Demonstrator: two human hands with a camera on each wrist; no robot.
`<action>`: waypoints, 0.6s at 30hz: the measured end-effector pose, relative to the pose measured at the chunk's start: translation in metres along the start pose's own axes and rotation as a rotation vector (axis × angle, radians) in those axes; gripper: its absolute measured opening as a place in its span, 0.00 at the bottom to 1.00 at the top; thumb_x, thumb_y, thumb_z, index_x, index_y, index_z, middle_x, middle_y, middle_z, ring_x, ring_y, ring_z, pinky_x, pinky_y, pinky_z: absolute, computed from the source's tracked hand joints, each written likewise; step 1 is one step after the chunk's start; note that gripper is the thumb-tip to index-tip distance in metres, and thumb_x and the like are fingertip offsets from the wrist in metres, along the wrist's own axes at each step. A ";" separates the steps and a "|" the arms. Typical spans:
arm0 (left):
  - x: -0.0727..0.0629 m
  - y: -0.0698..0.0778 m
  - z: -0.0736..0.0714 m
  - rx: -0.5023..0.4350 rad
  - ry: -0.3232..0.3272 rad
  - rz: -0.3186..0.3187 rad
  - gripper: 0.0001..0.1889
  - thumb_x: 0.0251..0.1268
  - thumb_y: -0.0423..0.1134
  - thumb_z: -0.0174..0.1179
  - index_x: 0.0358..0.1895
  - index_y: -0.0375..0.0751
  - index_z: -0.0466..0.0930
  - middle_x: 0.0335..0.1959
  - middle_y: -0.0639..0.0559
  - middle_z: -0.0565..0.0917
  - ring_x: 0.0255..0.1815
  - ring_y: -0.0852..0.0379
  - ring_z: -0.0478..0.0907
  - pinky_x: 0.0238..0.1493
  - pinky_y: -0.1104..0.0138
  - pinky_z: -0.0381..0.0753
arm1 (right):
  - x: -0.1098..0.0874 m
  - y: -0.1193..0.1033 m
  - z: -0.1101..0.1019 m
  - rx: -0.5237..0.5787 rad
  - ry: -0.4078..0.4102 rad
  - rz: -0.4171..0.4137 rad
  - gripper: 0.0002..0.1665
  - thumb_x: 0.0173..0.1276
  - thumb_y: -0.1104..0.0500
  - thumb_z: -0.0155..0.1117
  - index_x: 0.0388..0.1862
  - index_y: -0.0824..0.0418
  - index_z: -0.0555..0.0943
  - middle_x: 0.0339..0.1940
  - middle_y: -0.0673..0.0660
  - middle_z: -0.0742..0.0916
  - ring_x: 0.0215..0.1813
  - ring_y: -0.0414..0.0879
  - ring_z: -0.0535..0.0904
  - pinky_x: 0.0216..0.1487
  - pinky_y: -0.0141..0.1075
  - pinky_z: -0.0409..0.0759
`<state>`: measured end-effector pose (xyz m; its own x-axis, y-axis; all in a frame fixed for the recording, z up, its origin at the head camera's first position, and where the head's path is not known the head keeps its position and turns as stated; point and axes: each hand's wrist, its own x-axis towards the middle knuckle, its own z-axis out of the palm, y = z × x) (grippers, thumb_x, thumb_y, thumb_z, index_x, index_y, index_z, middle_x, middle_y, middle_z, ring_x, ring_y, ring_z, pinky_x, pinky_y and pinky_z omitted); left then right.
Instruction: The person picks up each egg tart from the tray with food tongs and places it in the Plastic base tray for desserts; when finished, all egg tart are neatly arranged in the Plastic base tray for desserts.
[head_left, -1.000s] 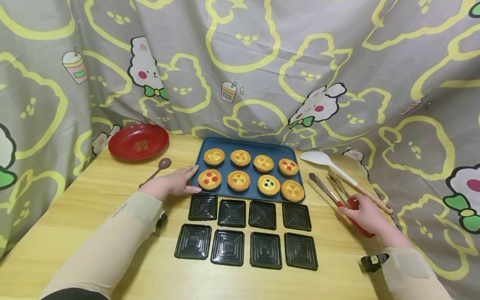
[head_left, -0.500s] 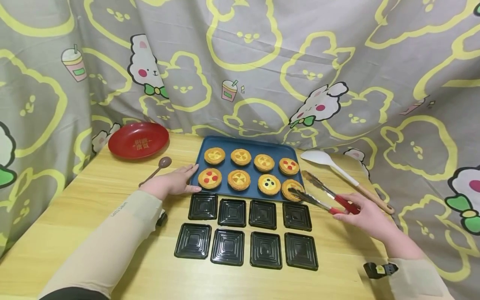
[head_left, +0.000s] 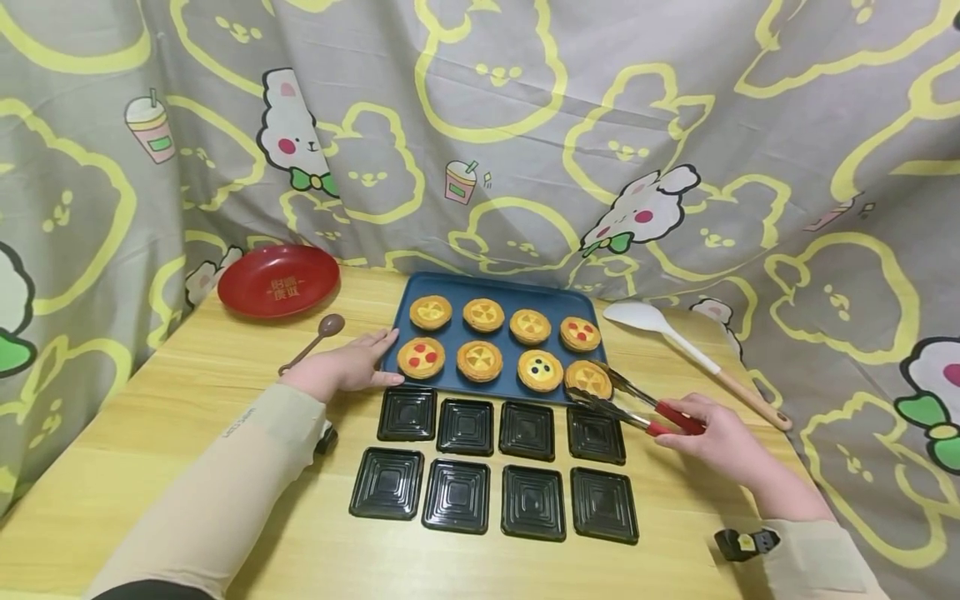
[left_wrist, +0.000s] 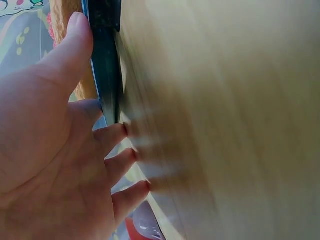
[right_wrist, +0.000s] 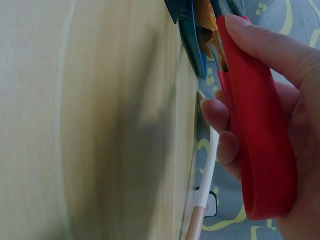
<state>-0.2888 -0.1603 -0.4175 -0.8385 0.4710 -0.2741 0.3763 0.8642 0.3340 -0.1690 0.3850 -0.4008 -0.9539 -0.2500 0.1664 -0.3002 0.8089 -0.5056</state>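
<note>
My right hand grips the red handles of a pair of metal tongs. In the head view the dark tong tips lie on either side of the front-right egg tart, which sits on the blue tray. Several other tarts are in two rows there, some topped with red or dark pieces. At the tray's left front corner, my left hand rests against the edge with its fingers extended. The left wrist view has the thumb touching the tray's side.
Several black square plastic trays lie in two rows before the blue tray. A red plate and a brown spoon are at the left. A white spatula-like utensil with a wooden handle lies at the right. A patterned curtain hangs behind.
My right hand has lifted the tongs from the table's right side and moved them left, their tips now around the front-right tart. My left hand has stayed at the tray.
</note>
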 end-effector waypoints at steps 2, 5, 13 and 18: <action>0.000 0.000 0.001 -0.003 0.002 -0.003 0.51 0.68 0.63 0.54 0.79 0.34 0.40 0.78 0.31 0.45 0.77 0.32 0.42 0.74 0.44 0.47 | 0.000 0.000 0.001 0.007 0.004 -0.007 0.32 0.56 0.51 0.79 0.55 0.69 0.83 0.38 0.53 0.83 0.34 0.43 0.74 0.30 0.32 0.74; 0.000 0.000 0.001 -0.005 0.007 0.000 0.51 0.68 0.63 0.54 0.79 0.33 0.41 0.78 0.30 0.46 0.77 0.31 0.43 0.74 0.44 0.47 | 0.000 0.000 0.001 0.024 0.012 -0.012 0.30 0.57 0.53 0.78 0.55 0.68 0.83 0.37 0.52 0.83 0.33 0.41 0.73 0.29 0.32 0.73; 0.000 -0.001 0.002 -0.001 0.017 0.010 0.51 0.68 0.63 0.55 0.79 0.32 0.42 0.77 0.30 0.46 0.76 0.31 0.44 0.73 0.44 0.48 | -0.011 -0.005 -0.011 0.098 -0.014 0.000 0.28 0.58 0.56 0.78 0.55 0.66 0.83 0.37 0.53 0.83 0.31 0.40 0.73 0.28 0.33 0.74; 0.000 -0.001 0.001 -0.002 0.016 0.013 0.51 0.68 0.63 0.55 0.79 0.32 0.41 0.78 0.30 0.46 0.76 0.31 0.44 0.74 0.44 0.48 | -0.026 -0.010 -0.020 0.104 -0.068 0.025 0.27 0.57 0.55 0.78 0.55 0.62 0.84 0.39 0.53 0.83 0.34 0.39 0.75 0.31 0.32 0.75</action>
<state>-0.2882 -0.1610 -0.4188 -0.8399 0.4790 -0.2551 0.3863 0.8578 0.3390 -0.1408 0.3944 -0.3831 -0.9584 -0.2685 0.0965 -0.2718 0.7565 -0.5949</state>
